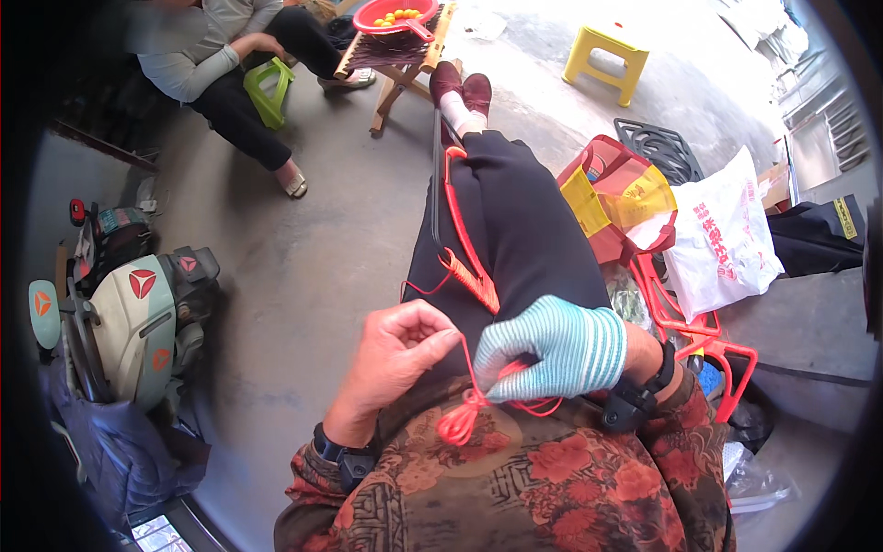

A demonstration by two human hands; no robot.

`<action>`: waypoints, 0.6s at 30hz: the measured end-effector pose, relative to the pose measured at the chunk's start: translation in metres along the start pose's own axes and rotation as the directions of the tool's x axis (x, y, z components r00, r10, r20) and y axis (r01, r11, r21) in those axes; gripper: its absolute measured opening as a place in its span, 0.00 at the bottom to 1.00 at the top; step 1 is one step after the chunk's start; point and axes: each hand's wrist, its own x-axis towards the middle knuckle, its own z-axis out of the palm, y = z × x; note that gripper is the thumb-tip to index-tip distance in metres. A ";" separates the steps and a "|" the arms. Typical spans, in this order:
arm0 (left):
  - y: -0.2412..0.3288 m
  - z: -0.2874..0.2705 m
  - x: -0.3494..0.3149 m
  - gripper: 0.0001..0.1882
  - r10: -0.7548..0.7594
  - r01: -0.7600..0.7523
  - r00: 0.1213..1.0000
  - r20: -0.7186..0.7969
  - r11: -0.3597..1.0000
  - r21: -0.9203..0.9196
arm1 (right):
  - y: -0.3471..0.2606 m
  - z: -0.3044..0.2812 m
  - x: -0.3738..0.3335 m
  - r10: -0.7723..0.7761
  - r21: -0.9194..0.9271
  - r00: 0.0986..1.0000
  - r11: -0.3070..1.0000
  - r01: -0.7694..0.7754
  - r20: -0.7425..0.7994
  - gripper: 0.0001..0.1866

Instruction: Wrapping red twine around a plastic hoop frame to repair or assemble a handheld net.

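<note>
Thumb and forefinger of my bare left hand point(400, 345) pinch a strand of red cord. My right hand point(556, 348), in a light-blue striped knit glove, is closed around the same cord close by. Below the glove hangs a looped bundle of red cord point(460, 421), in front of my flowered top. Across my dark trousers lies a narrow black frame point(437, 198), wrapped in red cord along one side and at its near, pointed end. A thin red strand trails from the wrapped end over my left thigh. The fingertips inside the glove are partly hidden.
A seated person point(239, 69) is at the far left, beside a slatted folding stool point(402, 57) bearing a red basin point(368, 18) of yellow fruit. A yellow stool point(607, 57) stands far right. Bags point(722, 239) crowd my right; a scooter point(129, 313) is on the left.
</note>
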 end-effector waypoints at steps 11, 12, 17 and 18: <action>-0.001 0.005 -0.001 0.03 0.014 -0.013 0.997 0.070 1.000 -0.017 | -0.007 0.003 0.012 -0.075 -0.045 0.977 0.997 0.067 -0.200 0.05; 0.005 0.006 -0.003 0.04 -0.037 0.034 0.998 0.060 0.999 0.043 | -0.003 0.005 0.017 -0.081 -0.176 0.911 0.984 0.009 -0.405 0.05; 0.002 -0.010 -0.001 0.04 0.146 -0.146 0.989 0.007 0.981 0.128 | 0.007 -0.008 0.008 0.054 -0.434 0.991 0.901 0.007 0.126 0.07; -0.002 -0.011 -0.001 0.03 0.095 -0.101 0.994 0.052 0.989 0.109 | 0.002 -0.003 0.011 0.038 -0.165 0.988 0.986 -0.013 0.149 0.07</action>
